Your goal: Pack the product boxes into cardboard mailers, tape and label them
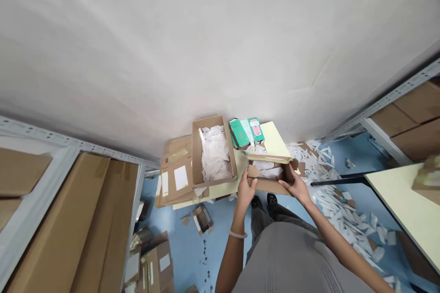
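A small open cardboard box (271, 187) sits at the near edge of the pale yellow table (273, 137), with white paper packets (270, 171) inside. My left hand (246, 188) grips its left side, the thumb by a flap. On the right side of the same box, my right hand (296, 187) holds the wall, fingers at the rim. Beyond it lie green booklets or packs (242, 132), one with a pink label. To the left stands a larger open box (197, 155) filled with crumpled white paper (215, 151).
Flattened cardboard (175, 171) lies at the table's left end. Metal shelving with tall cartons (85, 219) rises at left; another shelf (388, 139) stands at right. White paper strips (347, 219) and a small open box (202, 218) litter the blue floor. A second table (405, 197) is at right.
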`<state>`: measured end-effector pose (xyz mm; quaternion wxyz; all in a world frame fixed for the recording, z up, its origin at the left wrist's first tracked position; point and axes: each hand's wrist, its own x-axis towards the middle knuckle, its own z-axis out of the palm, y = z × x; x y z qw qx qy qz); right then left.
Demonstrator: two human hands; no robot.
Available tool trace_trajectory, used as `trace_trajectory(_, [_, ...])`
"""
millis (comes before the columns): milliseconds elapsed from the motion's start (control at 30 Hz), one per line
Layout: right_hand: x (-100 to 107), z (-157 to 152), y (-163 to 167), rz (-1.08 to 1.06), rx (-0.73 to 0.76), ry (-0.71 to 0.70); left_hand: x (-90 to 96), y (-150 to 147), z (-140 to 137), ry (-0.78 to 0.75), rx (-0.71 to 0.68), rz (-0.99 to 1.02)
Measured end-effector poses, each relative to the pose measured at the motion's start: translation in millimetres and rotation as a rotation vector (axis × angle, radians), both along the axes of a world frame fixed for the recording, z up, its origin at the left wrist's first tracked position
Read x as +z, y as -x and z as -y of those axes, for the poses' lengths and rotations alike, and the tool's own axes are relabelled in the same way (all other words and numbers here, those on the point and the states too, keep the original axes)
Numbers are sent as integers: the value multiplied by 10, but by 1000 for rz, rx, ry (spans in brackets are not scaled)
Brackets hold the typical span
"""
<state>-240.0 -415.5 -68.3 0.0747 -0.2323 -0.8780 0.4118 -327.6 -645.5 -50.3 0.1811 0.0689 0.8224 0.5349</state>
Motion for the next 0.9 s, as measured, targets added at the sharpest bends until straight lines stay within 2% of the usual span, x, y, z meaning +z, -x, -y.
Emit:
trace_trajectory(233, [507,-216,-375,-113,-211,-71,684,6,-451,3,-154,-150])
trace_trajectory(367, [710,-449,-742,-177,-347,-100,865,-125,-821,-63,-313,-166])
trace_trajectory(500, [783,-716,-1230,-197,-415,-118,863,-428,-1217,-99,-428,-162])
trace_trajectory(633, [727,-1032,-1817,-195,-476,-131,788,-912,-1665,-85,-481,-196])
trace_trajectory(767, [627,-1397,-2560,-160,-563,-134,701,-1504,-2184,-86,-565,-191])
trace_trajectory(900, [552,-1696,-3404,-115,-717,-132,611,-2119,-2744,-109,-755,-197])
